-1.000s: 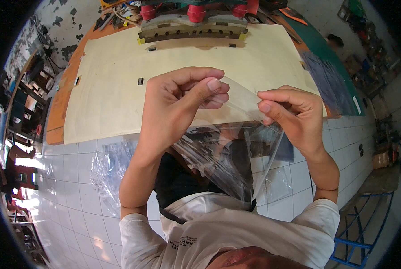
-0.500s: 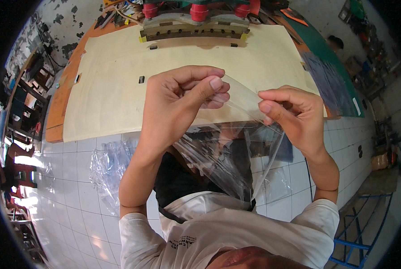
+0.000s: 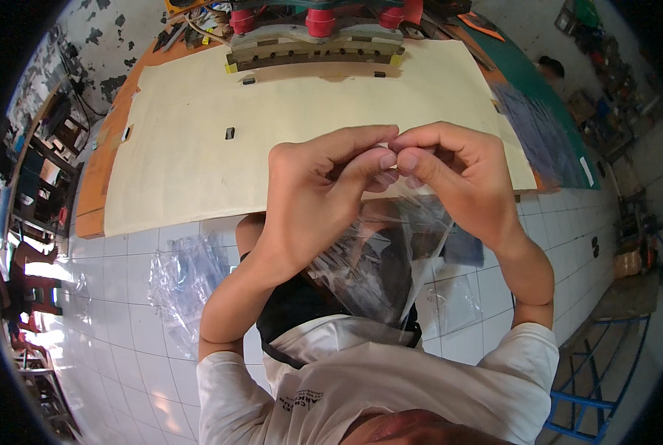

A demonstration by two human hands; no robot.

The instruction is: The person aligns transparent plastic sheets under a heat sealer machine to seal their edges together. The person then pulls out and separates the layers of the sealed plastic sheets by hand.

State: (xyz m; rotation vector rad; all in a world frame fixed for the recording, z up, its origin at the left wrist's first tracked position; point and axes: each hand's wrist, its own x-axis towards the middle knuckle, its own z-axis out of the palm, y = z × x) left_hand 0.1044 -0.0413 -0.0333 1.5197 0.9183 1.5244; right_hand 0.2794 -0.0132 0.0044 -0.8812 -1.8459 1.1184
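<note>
From my end, the clearest change is that the gap between the hands has closed: half a second ago a strip of clear film (image 3: 368, 271) was stretched between them, and now the left grip (image 3: 313, 193) and right grip (image 3: 468, 178) meet fingertip to fingertip. I make the cream sheet (image 3: 190, 141) on the bench (image 3: 92, 194) my landmark. Both sets of fingertips show over its near edge, and the film hangs down from them on its near side, in front of the person's lap. The left grip is pinched between thumb and forefinger, and so is the right, each apparently on the film's upper edge; the fingers cover that edge, so I can't say how much is caught or whether it is folded. I judge that the span has gone slack or been gathered, which puts the work at fine fingertip handling, with the film not yet put down. Around the landmark little has changed: the metal bar (image 3: 316, 52) stays at its far side, the dark blue sheeting (image 3: 543, 137) at its right end, and the crumpled clear plastic (image 3: 186, 278) on the floor (image 3: 120, 345), off its near side toward the left.
</note>
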